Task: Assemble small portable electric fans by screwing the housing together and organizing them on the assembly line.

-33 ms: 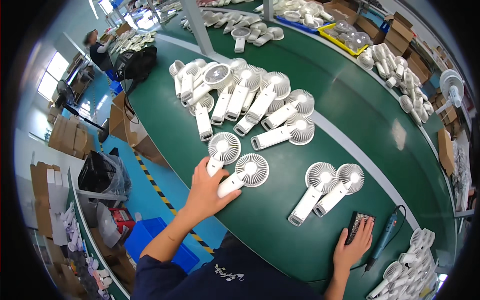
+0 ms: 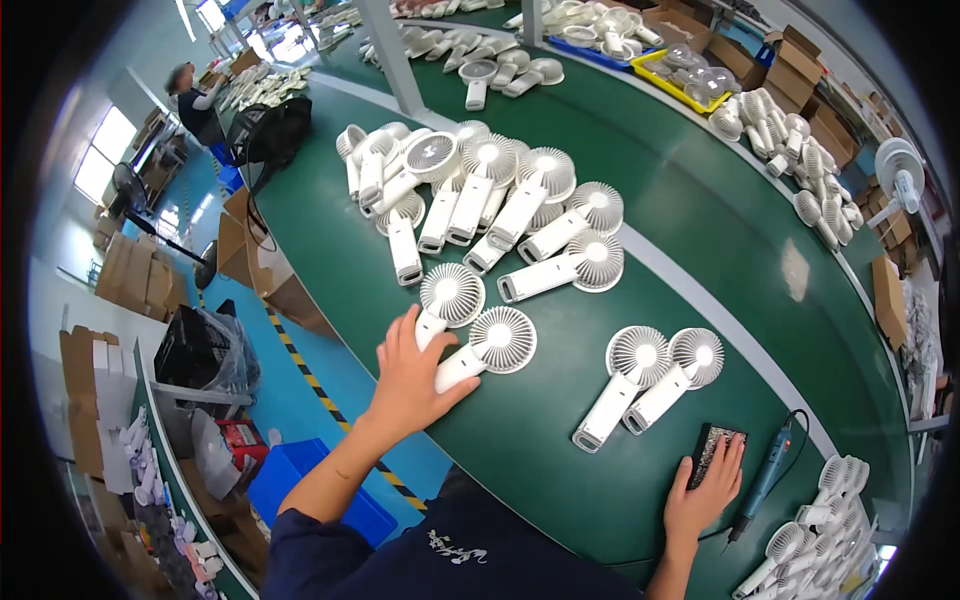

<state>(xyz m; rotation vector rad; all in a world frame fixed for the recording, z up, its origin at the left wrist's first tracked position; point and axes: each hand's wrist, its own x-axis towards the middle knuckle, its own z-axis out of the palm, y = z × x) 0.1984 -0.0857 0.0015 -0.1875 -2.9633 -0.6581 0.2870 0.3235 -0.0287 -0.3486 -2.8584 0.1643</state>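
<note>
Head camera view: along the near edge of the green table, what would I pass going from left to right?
Left hand on two white handheld fans → a second pair of white fans → small dark block under the right hand → blue electric screwdriver → heap of white fans.

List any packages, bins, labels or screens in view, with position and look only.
Brown cardboard boxes: stacked at the far right beyond the green belt, rectangular.
Flattened brown cardboard cartons: piled on the floor, left.
Yellow plastic tray: far belt edge, shallow, holds clear round parts.
Blue plastic bin: floor, below the left hand, rectangular.
Screens or signs: none visible.
</note>
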